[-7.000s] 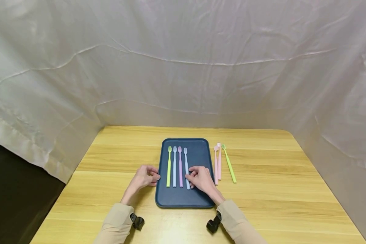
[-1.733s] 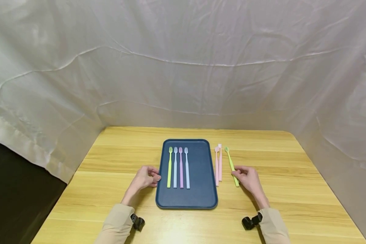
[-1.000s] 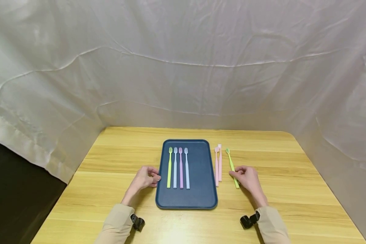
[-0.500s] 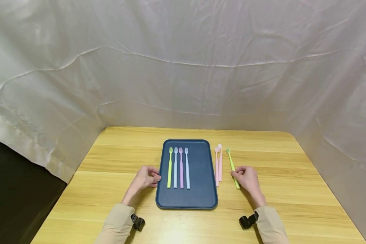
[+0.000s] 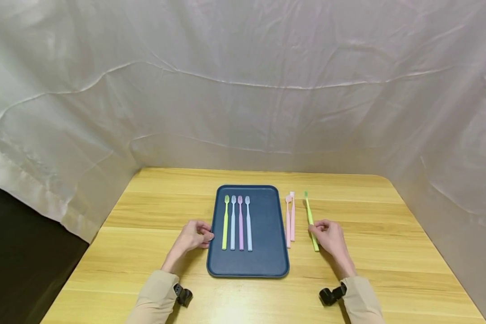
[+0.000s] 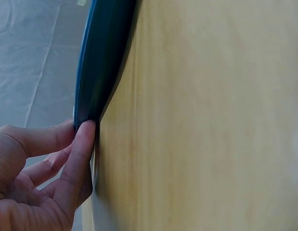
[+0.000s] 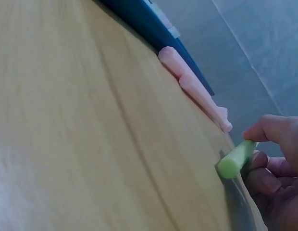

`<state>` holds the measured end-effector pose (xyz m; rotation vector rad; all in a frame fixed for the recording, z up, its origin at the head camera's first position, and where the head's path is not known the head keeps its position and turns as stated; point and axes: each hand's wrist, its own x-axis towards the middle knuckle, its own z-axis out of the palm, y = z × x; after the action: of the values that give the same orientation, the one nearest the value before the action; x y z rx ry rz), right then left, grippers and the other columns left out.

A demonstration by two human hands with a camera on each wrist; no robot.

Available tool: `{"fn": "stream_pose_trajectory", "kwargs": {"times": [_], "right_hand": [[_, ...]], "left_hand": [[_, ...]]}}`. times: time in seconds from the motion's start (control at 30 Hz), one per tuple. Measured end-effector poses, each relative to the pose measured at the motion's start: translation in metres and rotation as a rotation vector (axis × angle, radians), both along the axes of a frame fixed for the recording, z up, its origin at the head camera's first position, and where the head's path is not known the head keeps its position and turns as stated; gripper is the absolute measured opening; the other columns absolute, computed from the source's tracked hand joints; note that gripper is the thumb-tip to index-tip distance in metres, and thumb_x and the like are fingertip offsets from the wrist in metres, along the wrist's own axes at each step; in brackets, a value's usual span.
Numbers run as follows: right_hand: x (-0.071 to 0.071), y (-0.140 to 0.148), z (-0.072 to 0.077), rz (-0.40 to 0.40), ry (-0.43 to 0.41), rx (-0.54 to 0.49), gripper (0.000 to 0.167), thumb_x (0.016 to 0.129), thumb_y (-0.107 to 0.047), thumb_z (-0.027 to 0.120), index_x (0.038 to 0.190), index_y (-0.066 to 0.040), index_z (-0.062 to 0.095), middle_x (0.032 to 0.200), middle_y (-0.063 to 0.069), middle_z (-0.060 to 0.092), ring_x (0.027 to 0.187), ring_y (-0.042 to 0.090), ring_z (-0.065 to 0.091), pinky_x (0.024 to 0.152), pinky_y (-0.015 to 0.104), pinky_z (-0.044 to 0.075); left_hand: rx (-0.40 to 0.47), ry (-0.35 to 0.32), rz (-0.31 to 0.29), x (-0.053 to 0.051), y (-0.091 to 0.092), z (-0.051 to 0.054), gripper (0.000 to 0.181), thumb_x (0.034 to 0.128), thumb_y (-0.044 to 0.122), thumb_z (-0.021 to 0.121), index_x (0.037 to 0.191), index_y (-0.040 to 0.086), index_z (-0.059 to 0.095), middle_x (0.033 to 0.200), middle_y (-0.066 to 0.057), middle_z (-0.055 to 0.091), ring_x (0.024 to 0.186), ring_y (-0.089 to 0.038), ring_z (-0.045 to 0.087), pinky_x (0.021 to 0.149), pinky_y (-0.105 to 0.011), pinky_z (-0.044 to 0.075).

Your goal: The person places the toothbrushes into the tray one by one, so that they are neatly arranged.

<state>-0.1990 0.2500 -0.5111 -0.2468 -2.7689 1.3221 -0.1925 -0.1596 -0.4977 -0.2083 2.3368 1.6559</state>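
Note:
My right hand pinches a green toothbrush by its handle, to the right of two pink toothbrushes that lie side by side by the tray's right edge. In the right wrist view the green handle sits between thumb and fingers of my hand. The left hand grips the left rim of the dark blue tray; the left wrist view shows its fingers on the rim. On the tray lie a yellow-green toothbrush, two light blue ones and a purple one.
The wooden table extends on both sides of the tray. Pale hanging cloth stands behind and beside it. A black camera is strapped to each wrist, and a dark area is at the far left.
Since the earliest frame, my right hand has moved from a light blue toothbrush on the tray to the green one. The green toothbrush has now turned more upright in view, its bristles facing sideways.

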Motion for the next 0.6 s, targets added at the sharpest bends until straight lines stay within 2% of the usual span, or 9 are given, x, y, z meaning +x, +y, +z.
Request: {"fn": "stream_pose_trajectory", "kwargs": {"times": [0.23,0.43,0.6], "right_hand": [[0.003,0.000,0.006,0.017,-0.012,-0.075,0.028,0.097,-0.019,0.065,0.108,0.006,0.067,0.089,0.012,0.068,0.060,0.005,0.056,0.048,0.017,0.050],[0.005,-0.003,0.009,0.051,-0.013,-0.153,0.030,0.099,-0.017,0.064,0.113,0.009,0.064,0.095,0.020,0.070,0.062,0.005,0.061,0.052,0.017,0.056],[0.007,-0.008,0.013,0.068,-0.028,-0.255,0.030,0.099,-0.014,0.063,0.115,0.011,0.062,0.090,0.014,0.069,0.064,0.006,0.060,0.054,0.018,0.056]], "left_hand": [[-0.004,-0.003,-0.002,0.000,0.000,0.001,0.023,0.0870,-0.011,0.068,0.110,-0.012,0.063,0.087,-0.013,0.062,0.067,-0.016,0.064,0.064,-0.031,0.068],[-0.013,-0.003,-0.001,0.000,0.000,0.001,0.023,0.0871,-0.011,0.068,0.110,-0.012,0.064,0.087,-0.013,0.062,0.066,-0.016,0.065,0.064,-0.031,0.068],[-0.034,0.012,-0.004,0.000,0.001,0.000,0.023,0.0867,-0.010,0.069,0.109,-0.012,0.064,0.087,-0.014,0.063,0.065,-0.015,0.065,0.063,-0.030,0.068]]}}
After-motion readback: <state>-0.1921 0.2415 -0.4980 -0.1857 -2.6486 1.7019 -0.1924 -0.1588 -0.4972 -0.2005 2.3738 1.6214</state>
